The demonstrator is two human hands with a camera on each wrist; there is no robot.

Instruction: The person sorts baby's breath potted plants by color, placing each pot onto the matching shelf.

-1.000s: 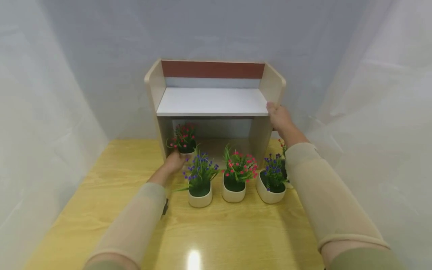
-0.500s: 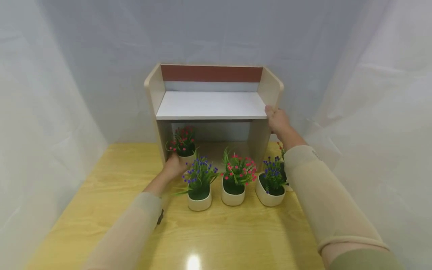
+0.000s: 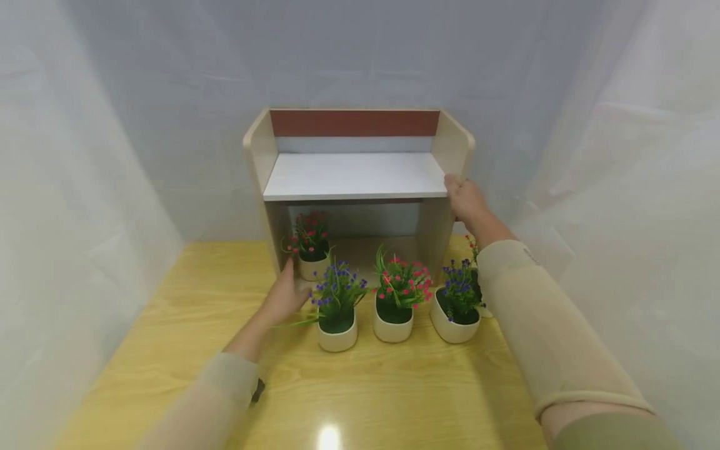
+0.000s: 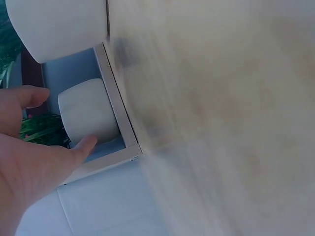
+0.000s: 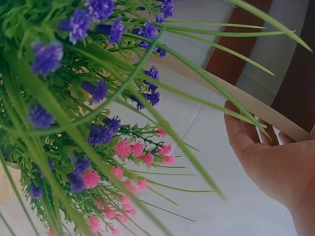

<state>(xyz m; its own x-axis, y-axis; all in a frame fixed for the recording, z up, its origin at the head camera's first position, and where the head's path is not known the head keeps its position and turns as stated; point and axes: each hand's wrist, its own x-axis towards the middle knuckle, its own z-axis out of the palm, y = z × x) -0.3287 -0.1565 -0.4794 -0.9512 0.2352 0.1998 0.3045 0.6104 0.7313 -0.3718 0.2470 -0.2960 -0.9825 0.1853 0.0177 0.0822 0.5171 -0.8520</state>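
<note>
On the lower level of a small two-tier desk shelf (image 3: 354, 195), at its left end, stands a white pot of red flowers (image 3: 314, 269). My left hand (image 3: 284, 299) is just in front of it. In the left wrist view, thumb and fingers are spread at either side of the white pot (image 4: 88, 110), one fingertip overlapping its edge and the other apart from it. My right hand (image 3: 468, 201) grips the front edge of the shelf's right side panel. The right wrist view shows the right hand's fingers (image 5: 236, 125) going behind that panel, their tips partly hidden.
Along the shelf's front on the wooden table (image 3: 169, 350) stand a purple-flowered pot (image 3: 337, 340), a pink-flowered pot (image 3: 394, 328) and another purple-flowered pot (image 3: 455, 328). A further plant (image 3: 471, 247) is mostly hidden behind the right sleeve. White sheeting (image 3: 360, 56) hangs around the table.
The red-flowered pot has come down onto the lower level and sits slightly farther right. My left hand has loosened from it and drawn back toward me. My right hand keeps its hold.
</note>
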